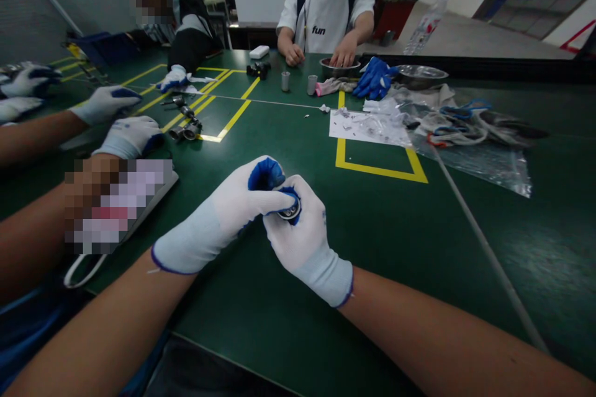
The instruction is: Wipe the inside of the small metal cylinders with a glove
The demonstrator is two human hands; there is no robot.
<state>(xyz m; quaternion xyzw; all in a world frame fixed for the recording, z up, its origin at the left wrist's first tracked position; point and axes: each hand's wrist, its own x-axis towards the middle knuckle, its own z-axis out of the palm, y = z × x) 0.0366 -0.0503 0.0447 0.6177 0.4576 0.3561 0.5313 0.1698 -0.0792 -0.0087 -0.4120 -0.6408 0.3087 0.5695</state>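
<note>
Both of my hands wear white gloves with blue palms and meet above the green table. Between them is a small round metal part [289, 213], its end face showing dark with small round details. My right hand [305, 217] is closed around its side. From the left, the thumb of my left hand [254, 192] presses on the top of the part, with the other fingers curled. Most of the part's body is hidden in the gloves, so I cannot tell its length.
To the left, a co-worker's gloved hands [128, 136] rest near metal fittings [189, 127] and a white pouch [135, 198]. Across the table [465, 248], a person reaches into a metal bowl [328, 66]. Metal cylinders [285, 81], blue gloves [376, 77], plastic bags [493, 164] and a bottle [426, 25] lie around.
</note>
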